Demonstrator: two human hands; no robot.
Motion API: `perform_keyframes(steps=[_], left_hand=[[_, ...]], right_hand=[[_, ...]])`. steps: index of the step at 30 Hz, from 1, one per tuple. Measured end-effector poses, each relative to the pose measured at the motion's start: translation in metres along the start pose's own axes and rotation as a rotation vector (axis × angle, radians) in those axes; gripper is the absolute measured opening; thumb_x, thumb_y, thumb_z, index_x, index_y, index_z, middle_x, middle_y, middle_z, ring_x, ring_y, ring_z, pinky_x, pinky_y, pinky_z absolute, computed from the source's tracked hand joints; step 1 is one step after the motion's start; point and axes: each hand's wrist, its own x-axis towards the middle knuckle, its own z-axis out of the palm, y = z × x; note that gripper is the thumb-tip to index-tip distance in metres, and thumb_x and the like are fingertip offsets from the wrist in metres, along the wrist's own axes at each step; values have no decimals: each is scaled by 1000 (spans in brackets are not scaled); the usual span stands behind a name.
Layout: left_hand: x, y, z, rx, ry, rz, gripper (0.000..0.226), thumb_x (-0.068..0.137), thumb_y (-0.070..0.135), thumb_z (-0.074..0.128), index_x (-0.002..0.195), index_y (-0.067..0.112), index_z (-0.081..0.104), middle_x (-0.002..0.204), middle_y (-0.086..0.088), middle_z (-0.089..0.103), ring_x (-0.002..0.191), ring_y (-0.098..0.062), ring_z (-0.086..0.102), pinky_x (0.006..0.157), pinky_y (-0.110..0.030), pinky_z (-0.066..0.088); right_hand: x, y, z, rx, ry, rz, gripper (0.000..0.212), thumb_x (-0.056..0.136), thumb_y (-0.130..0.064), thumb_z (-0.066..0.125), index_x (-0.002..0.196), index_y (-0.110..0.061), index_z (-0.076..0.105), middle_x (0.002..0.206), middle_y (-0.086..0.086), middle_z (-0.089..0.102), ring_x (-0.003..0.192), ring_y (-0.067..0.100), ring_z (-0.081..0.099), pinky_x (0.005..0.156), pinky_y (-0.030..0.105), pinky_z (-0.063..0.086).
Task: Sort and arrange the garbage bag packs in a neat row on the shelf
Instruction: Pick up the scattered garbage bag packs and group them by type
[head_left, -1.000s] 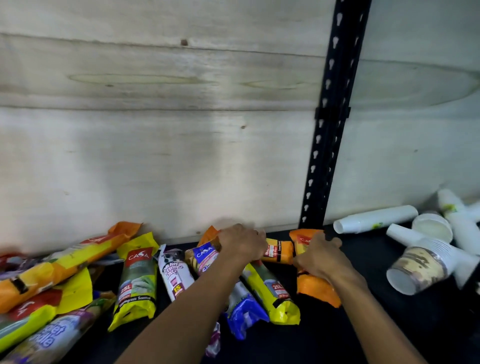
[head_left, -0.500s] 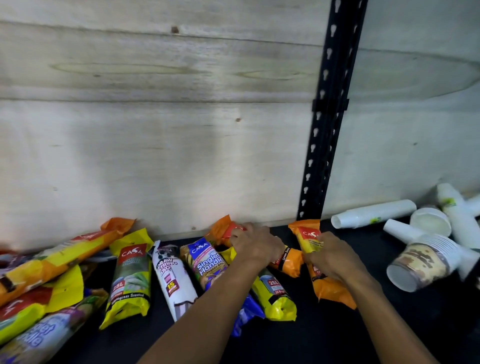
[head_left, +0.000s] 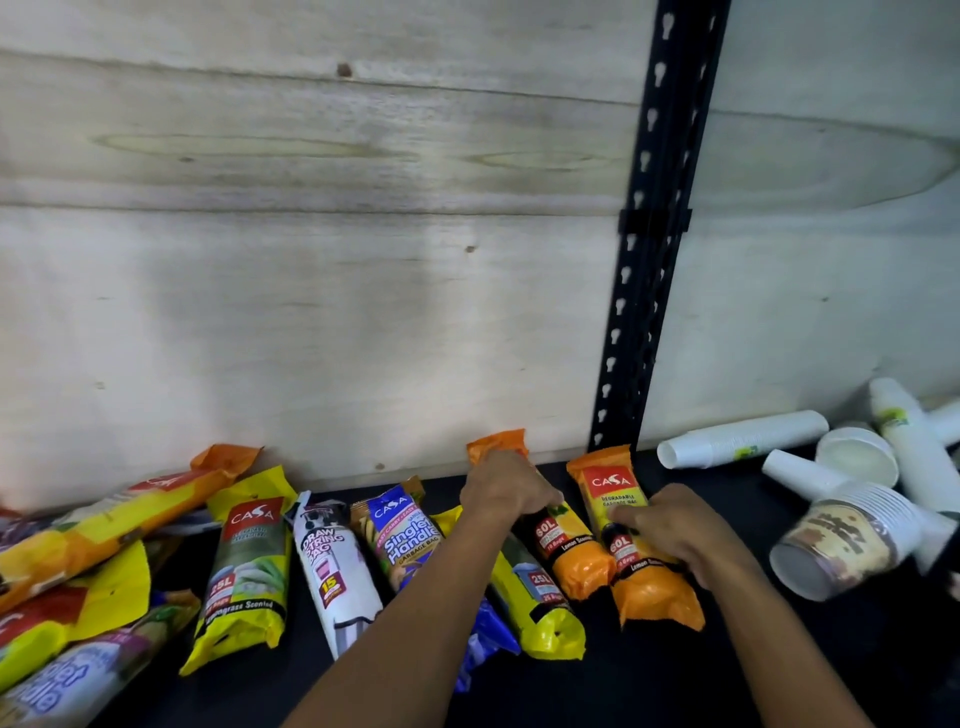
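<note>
Two orange garbage bag packs lie side by side on the black shelf (head_left: 675, 686). My left hand (head_left: 506, 488) grips the upper part of the left orange pack (head_left: 569, 551). My right hand (head_left: 670, 530) holds the middle of the right orange pack (head_left: 641, 582), whose red Casa label shows. Left of them lie a yellow pack (head_left: 540, 608), a blue single-handle pack (head_left: 408, 535), a white drawstring pack (head_left: 332, 566) and a yellow-green 25L pack (head_left: 244, 566), all roughly parallel. My left forearm hides part of the blue and yellow packs.
A loose heap of orange, yellow and purple packs (head_left: 67, 582) crowds the far left. Stacks of white paper cups (head_left: 743, 439) and a printed cup stack (head_left: 841, 540) lie tumbled at the right. A black slotted upright (head_left: 654, 234) stands against the wooden back wall.
Both orange packs have been turned from lying askew to lying lengthwise, side by side, pointing at the back wall. My hands moved with them.
</note>
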Motion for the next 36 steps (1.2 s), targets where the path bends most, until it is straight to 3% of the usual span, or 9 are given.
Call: perform_keyframes(steps=[2,6,9,13,22,26,29,33,36], left_hand=[[3,3,1,13,-37,8,58,69,45,82,110,9,63,119,-10,67,106,-29,65,85,-35,55],[8,15,3,-53,-150,12,65,67,35,88,118,4,61,126,-13,65,112,-31,64,93,-42,55],[9,23,8,-219,-244,-23,64,72,22,86,126,5,56,132,-13,61,120,-32,58,95,-42,53],[5,27,13,-414,-276,11,62,76,15,82,131,12,54,130,-10,64,119,-28,59,90,-41,49],[-40,15,-45,-669,-116,112,30,78,16,81,105,13,66,95,-5,69,84,-23,66,68,-28,54],[-71,-22,-84,-725,-44,61,17,82,19,78,84,16,61,105,-13,72,86,-27,71,77,-36,58],[-96,-53,-111,-702,52,58,14,86,20,74,85,15,61,105,-13,72,80,-24,70,74,-35,58],[-127,-99,-144,-648,208,30,17,87,24,73,79,20,58,104,-8,71,87,-25,70,83,-38,58],[-150,-138,-163,-539,283,7,13,88,26,71,90,20,60,96,3,68,70,-10,66,57,-19,55]], right_hand=[[1,-2,3,31,-25,-14,42,84,-36,77,107,-3,64,98,16,71,88,30,70,84,42,57],[2,-2,6,86,-45,-86,27,88,-33,73,96,-7,69,90,14,74,82,30,72,85,47,59],[-1,0,5,118,-26,-122,19,92,-33,68,89,-14,67,90,12,74,82,27,72,84,47,59],[-5,7,-1,242,28,-116,20,95,-32,65,94,-13,70,86,9,75,78,26,73,78,44,60],[-53,-26,-9,579,69,-214,23,91,-35,69,109,-20,67,94,12,74,78,33,73,71,47,60],[-85,-57,14,631,0,-274,14,92,-29,68,101,-18,66,90,13,74,76,32,72,69,44,59],[-107,-79,38,637,-65,-293,11,92,-30,70,85,-21,67,88,14,75,76,35,74,75,53,60],[-130,-107,81,600,-175,-320,13,93,-31,68,89,-18,69,85,12,77,73,33,76,73,53,61],[-150,-123,119,563,-262,-346,15,93,-27,69,91,-12,72,86,11,78,75,30,76,75,52,62]])
